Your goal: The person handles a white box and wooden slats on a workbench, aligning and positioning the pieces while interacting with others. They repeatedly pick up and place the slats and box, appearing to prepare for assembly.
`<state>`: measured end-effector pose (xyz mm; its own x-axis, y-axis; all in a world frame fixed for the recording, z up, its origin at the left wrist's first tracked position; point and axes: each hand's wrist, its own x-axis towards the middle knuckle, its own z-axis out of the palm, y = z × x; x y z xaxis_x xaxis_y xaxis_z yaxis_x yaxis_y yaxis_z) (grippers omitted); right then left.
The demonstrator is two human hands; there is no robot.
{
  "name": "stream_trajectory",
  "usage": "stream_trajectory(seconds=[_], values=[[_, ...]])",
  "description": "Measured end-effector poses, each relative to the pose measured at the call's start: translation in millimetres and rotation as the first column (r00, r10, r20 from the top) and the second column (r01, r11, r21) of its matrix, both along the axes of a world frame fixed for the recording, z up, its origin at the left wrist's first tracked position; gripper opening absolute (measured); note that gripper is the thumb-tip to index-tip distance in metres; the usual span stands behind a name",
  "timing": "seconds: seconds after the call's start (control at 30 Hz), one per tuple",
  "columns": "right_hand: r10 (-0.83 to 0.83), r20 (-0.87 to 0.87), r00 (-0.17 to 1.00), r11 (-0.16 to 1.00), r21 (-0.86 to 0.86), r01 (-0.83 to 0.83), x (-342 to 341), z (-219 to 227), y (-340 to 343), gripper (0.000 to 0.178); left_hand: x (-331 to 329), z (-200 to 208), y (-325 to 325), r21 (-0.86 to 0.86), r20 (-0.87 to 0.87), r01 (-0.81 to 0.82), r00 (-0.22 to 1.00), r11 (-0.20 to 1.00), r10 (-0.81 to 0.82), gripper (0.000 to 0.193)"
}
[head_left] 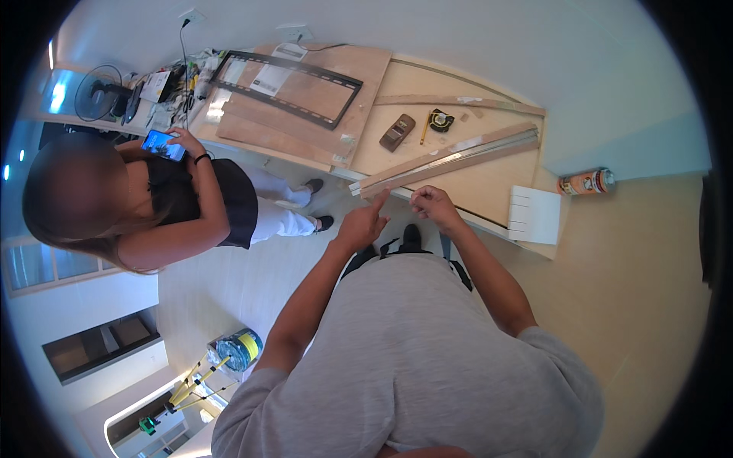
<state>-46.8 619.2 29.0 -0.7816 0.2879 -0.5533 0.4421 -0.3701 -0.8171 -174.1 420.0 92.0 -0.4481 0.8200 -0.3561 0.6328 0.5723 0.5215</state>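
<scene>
My left hand [363,227] is at the table's near edge, its index finger stretched toward the end of a wood strip [466,157]; contact is hard to tell. Its thumb stands apart and the other fingers curl loosely. To the right, my right hand [434,208] is closed in a pinch just off the edge; anything between the fingertips is too small to make out. A shiny metal strip [435,163] lies along the wood. Beyond sit a yellow pencil [424,128], a tape measure [440,120] and a brown block-shaped object [398,133].
A black metal frame [336,114] rests on brown boards [259,131] at the left. A person [191,202] stands there holding a phone [163,145]. A white panel [534,214] lies at the right corner, beside a can [586,183]. A bucket [240,349] stands behind me.
</scene>
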Motion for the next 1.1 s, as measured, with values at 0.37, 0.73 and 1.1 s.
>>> stream_trajectory(seconds=[0.37,0.73,1.1], values=[[-0.063,-0.106,0.992,0.932,0.349,0.096,26,-28,26,0.014,34,-32,-70,-0.083,0.173,-0.171,0.968,0.982,0.183,0.058],[-0.039,-0.023,0.999,0.868,0.494,0.045,29,-26,34,0.015,42,-148,-242,-0.337,0.095,-0.552,0.786,0.763,0.611,0.060],[0.058,-0.031,0.998,0.762,0.647,-0.024,28,-21,30,0.016,51,-147,-219,-0.350,0.214,-0.594,0.702,0.725,0.679,0.055]])
